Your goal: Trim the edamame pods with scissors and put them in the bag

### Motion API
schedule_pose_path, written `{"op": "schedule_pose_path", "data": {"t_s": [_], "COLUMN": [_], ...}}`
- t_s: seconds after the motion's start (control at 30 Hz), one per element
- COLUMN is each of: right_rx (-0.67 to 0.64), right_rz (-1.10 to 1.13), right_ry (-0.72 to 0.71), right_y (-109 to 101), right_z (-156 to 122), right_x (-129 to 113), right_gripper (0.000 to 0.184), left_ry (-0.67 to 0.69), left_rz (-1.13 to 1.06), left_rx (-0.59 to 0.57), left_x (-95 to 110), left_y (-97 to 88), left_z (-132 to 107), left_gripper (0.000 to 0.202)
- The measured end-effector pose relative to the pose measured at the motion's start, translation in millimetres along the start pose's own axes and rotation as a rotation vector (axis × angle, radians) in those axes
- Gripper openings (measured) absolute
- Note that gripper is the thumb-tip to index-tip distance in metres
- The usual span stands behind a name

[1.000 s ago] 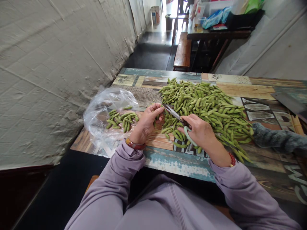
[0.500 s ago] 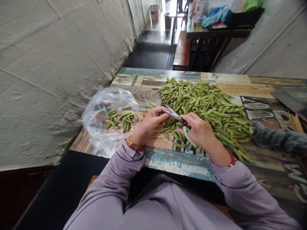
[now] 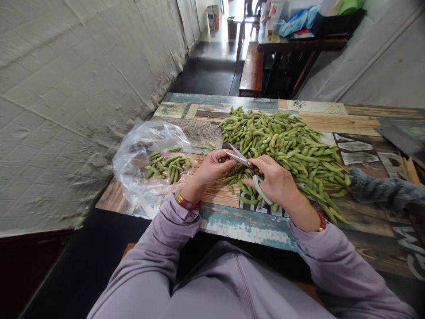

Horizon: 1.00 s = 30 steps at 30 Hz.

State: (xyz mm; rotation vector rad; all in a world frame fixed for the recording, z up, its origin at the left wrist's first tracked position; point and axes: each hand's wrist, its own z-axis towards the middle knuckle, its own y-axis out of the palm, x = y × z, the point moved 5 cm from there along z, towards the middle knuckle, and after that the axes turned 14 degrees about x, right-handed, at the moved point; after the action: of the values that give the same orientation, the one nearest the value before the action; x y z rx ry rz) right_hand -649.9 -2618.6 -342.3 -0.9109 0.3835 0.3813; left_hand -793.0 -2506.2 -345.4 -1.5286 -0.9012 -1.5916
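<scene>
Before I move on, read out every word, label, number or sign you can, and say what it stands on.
No word or number reads for certain.
Tabletop, right side: large pale lettering; unclear.
Tabletop, near edge by the pods: pale-on-dark print, partly covered; unclear.
Blue packet on the far table: too blurred.
Distant tub: too small.

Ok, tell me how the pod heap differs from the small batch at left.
The heap is broad and piled up; the batch is small and loosely spread. The batch lies on or in the clear plastic bag; the heap lies apart from it. Both are green.
</scene>
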Motion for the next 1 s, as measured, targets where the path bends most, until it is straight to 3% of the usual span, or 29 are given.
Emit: {"op": "schedule_pose_path", "data": {"t_s": [0.77,1.0], "right_rx": [-0.051,0.035], "right_rz": [-0.042,-0.117], "right_ry": [-0.047,-0.001], "right_y": [2.3,-4.8], "right_z": [-1.0,2.0], "right_x": [2.4,4.3], "right_gripper": [0.032,0.033], "left_ry": [-0.075,-0.193], "left_rz": [0.059,-0.181], "left_rx": [-0.037,0.177], "left_x": [-1.7,-1.2], "left_y": [-4.1,-12.7], "left_z": [-1.1,2.9], "left_gripper": [0.030,0.026]}}
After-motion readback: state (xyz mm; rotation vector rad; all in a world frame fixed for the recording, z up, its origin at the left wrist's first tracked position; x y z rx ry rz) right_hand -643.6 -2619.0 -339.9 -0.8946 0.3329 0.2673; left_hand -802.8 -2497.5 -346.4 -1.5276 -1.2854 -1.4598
